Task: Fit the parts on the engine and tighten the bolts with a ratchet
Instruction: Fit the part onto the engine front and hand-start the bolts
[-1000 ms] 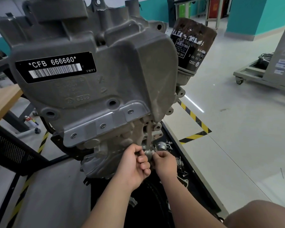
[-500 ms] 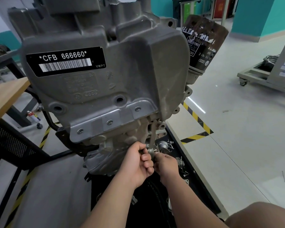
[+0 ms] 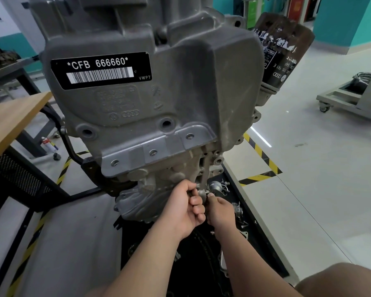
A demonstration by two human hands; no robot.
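Observation:
A grey cast engine [image 3: 180, 99] with a black "CFB 666660" label fills the upper middle of the head view. A dark oil filter [image 3: 281, 58] juts from its right side. Low on the engine, a slim metal bracket [image 3: 205, 170] hangs down to a small round metal part [image 3: 202, 194]. My left hand [image 3: 183, 209] has its fingers curled against that part from the left. From the right, my right hand [image 3: 220, 212] pinches the same part with its fingertips. Neither hand holds a ratchet, and none is in view.
Loose silver parts and clamps [image 3: 217, 186] lie on the black tray [image 3: 253, 228] under the engine. A wooden bench [image 3: 11, 118] stands at left, with a black mesh frame [image 3: 19, 179] below it. Yellow-black floor tape [image 3: 261, 155] runs at right. A wheeled cart [image 3: 338, 99] stands far right.
The camera has shifted, so the engine sits further right in the frame. Both hands stay at the small part under the engine, with only slight finger movement.

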